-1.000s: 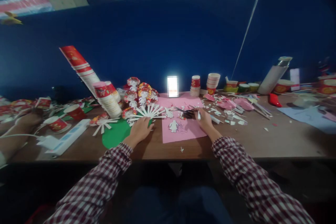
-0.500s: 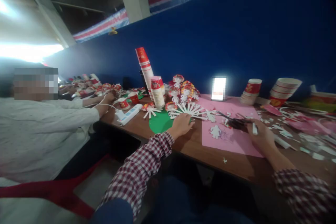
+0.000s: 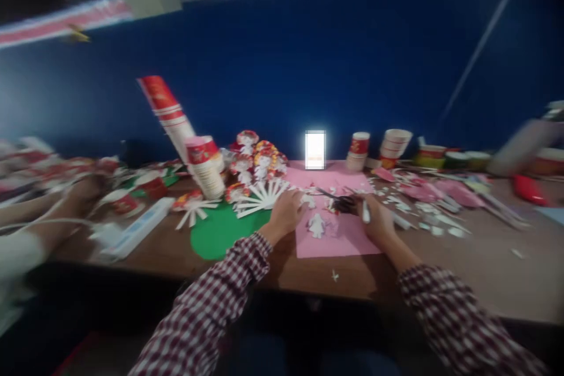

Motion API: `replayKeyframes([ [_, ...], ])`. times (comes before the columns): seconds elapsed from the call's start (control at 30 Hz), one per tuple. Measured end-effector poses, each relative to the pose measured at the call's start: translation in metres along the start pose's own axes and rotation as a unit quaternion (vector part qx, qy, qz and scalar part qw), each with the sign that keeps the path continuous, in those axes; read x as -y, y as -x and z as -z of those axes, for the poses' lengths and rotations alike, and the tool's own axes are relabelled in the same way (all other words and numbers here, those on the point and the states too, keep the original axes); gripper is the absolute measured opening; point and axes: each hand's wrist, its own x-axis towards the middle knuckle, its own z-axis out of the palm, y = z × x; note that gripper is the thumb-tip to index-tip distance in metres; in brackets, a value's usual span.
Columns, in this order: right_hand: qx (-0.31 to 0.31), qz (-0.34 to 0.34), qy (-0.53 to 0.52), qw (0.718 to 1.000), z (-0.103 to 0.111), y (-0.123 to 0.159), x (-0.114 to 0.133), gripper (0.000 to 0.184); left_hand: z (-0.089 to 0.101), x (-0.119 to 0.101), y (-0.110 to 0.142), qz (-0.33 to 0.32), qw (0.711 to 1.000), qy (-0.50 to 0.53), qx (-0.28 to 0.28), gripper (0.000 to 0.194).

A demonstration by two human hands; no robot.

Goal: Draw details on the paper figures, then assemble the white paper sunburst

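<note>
My left hand (image 3: 285, 214) reaches over the left edge of the pink sheet (image 3: 352, 241), its fingers stretched toward a small white paper cutout (image 3: 308, 200). Blur hides whether the fingertips touch it. Closed around dark scissors (image 3: 343, 204), my right hand (image 3: 378, 222) rests above the sheet's right side. A short white stick-like piece (image 3: 365, 211) also shows at that hand. Between the hands, a white figure-shaped cutout (image 3: 316, 226) lies on the sheet. Left of my left hand, white paper strips are fanned out (image 3: 262, 198) partly over a green sheet (image 3: 215, 232).
Paper-cup stacks (image 3: 205, 170) stand left, near figures with red-and-yellow trim (image 3: 264, 158). A bright phone-like screen (image 3: 315, 150) stands behind the sheet. More cups (image 3: 359, 151) and paper scraps (image 3: 436, 223) lie right. A power strip (image 3: 141, 229) and a co-worker's hand (image 3: 88, 197) are left.
The view has turned right. My left hand has moved right from the fanned strips to the small cutout on the pink sheet. My right hand still holds the scissors.
</note>
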Motion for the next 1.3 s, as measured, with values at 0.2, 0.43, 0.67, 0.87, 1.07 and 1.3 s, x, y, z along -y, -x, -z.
replayKeyframes([
  [0.2, -0.012, -0.014, 0.004, 1.000, -0.003, 0.000, 0.005, 0.026, -0.023, -0.001, -0.029, -0.032, 0.998, 0.050, -0.034, 0.026],
  [0.43, 0.003, 0.000, -0.035, 0.999, 0.002, 0.001, 0.008, 0.027, -0.034, 0.006, -0.025, -0.017, 0.995, 0.080, -0.055, 0.032],
  [0.67, -0.009, -0.004, -0.037, 0.999, -0.001, -0.003, 0.005, 0.028, -0.037, 0.025, -0.022, -0.012, 0.991, 0.107, -0.082, 0.039],
  [0.87, -0.015, 0.000, -0.038, 0.999, -0.004, -0.004, 0.005, 0.027, -0.039, 0.028, -0.023, -0.006, 0.989, 0.116, -0.096, 0.041],
  [1.07, -0.006, -0.012, -0.052, 0.999, -0.002, -0.004, 0.011, 0.027, -0.038, 0.029, -0.024, 0.011, 0.990, 0.116, -0.083, 0.042],
  [1.3, -0.006, -0.011, -0.051, 0.999, 0.003, -0.026, 0.033, 0.027, -0.038, 0.030, -0.025, 0.010, 0.989, 0.118, -0.085, 0.042],
])
